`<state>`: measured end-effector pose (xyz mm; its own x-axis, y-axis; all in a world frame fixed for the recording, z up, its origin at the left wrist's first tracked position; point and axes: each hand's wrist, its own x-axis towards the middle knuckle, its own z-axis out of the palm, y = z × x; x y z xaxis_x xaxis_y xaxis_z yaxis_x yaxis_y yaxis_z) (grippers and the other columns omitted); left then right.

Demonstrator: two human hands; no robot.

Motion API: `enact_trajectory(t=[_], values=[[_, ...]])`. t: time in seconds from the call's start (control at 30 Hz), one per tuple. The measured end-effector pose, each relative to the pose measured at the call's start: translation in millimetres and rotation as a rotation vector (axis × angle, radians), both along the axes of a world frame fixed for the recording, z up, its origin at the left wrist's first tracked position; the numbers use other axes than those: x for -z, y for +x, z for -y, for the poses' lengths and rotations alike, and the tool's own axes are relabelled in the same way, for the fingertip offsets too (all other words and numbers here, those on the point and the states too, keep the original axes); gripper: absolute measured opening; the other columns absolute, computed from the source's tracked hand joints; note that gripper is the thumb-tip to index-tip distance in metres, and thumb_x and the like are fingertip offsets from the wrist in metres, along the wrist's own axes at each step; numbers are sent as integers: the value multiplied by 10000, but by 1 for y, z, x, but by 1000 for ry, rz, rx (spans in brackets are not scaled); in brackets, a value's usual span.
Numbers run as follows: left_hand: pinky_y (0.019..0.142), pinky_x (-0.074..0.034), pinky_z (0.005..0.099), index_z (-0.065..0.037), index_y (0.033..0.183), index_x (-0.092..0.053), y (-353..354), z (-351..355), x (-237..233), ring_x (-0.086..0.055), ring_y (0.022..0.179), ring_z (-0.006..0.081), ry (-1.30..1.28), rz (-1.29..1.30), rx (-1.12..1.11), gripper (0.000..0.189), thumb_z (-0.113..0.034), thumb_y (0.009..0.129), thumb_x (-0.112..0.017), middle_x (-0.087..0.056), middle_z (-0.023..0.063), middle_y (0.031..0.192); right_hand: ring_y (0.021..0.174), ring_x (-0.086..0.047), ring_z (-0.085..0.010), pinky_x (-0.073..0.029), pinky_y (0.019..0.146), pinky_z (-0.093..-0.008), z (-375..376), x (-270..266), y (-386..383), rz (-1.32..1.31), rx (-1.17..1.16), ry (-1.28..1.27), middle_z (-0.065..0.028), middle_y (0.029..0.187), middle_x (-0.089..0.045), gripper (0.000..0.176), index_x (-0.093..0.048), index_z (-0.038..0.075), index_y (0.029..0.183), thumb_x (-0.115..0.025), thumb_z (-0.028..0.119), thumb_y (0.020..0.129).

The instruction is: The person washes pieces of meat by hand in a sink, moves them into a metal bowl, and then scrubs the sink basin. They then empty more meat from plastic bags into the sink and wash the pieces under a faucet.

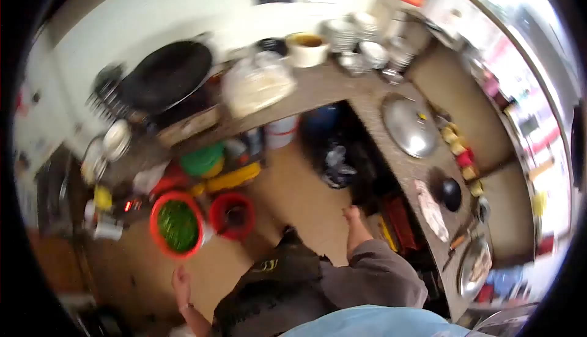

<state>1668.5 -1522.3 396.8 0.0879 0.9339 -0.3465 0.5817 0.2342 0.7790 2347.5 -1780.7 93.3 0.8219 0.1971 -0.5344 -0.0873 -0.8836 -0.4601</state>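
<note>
My left hand (181, 283) hangs low at the left, with a band at the wrist; its fingers are smeared by motion. Just past its fingertips stands a red basin (156, 243) filled with chopped green vegetables (178, 225). A red bucket (249, 214) is on the floor beside the basin, with something dark inside. My right hand is out of view. At the bottom are my dark apron (269, 288), grey-brown shorts (379, 276) and light blue top (367, 323).
A black wok (168, 75) stands at the back left. Along the counter (315, 89) are a plastic bag (258, 83), a pot (307, 50) and stacked bowls (342, 34). A metal lid (409, 125) and black bowl (451, 194) lie on the right counter. Tan floor (299, 178) runs between.
</note>
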Motion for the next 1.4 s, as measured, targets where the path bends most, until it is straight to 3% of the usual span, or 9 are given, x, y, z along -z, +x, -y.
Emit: enact_trajectory(t=[0.27,0.57,0.77,0.87,0.93,1.0,1.1,1.27,1.4], values=[[744,-468,314,1,1085,-525,-267,155,50,-591,858,201,149,-29,-408,368,-143,757,-608,-597,147,993,463,-498,-129,-383,406,-256,-166,-108,-249,-151,-283,274,-57,611,-556,235,-541,20,944,-550,108,726],[714,-471,292,13,1108,-510,-386,244,29,-588,829,180,200,30,-743,390,-149,773,-628,-592,127,987,625,-583,-195,-485,573,-339,-358,16,-510,-439,-989,318,-84,733,-589,254,-559,16,932,-579,184,742],[704,-461,269,2,1113,-509,-480,207,50,-573,813,151,257,98,-901,389,-138,771,-633,-576,103,1003,696,-598,-288,-494,679,-375,-487,-14,-697,681,-2256,394,-103,763,-610,227,-579,73,821,-525,286,765],[710,-462,268,4,1110,-509,-538,177,60,-574,833,151,240,136,-977,385,-136,772,-632,-574,104,1003,724,-602,-305,-481,550,-391,-521,-24,-806,-337,-1279,265,-154,773,-606,144,-631,83,779,-642,171,666],[722,-463,275,7,1107,-509,-580,147,45,-579,846,155,233,160,-999,371,-124,779,-622,-571,113,1023,677,-598,-285,-484,554,-376,-549,-57,-874,692,-2513,267,-154,751,-606,139,-631,85,790,-623,179,688],[724,-462,274,10,1106,-509,-619,115,31,-580,847,155,262,134,-977,367,-123,783,-618,-575,117,1022,664,-588,-275,-493,584,-373,-566,-63,-945,-425,-1496,186,-138,729,-596,166,-613,74,808,-610,205,705],[757,-452,275,14,1104,-509,-671,74,6,-576,876,171,242,32,-951,336,-101,800,-593,-588,123,1013,634,-580,-191,-491,575,-320,-622,-3,-1036,118,-2166,491,-75,697,-594,199,-600,59,822,-605,232,724],[821,-417,273,15,1113,-502,-778,32,21,-542,941,159,344,161,-1086,320,-79,814,-571,-585,103,1019,671,-584,-133,-485,625,-301,-650,-88,-1239,-619,-1660,300,-57,728,-618,241,-620,53,890,-655,205,706],[835,-412,266,13,1127,-497,-904,-8,54,-531,966,150,308,179,-1149,334,-85,816,-574,-581,99,1027,648,-584,-133,-486,619,-297,-694,-85,-1343,-242,-1966,562,-42,741,-627,255,-628,56,904,-652,226,715]])
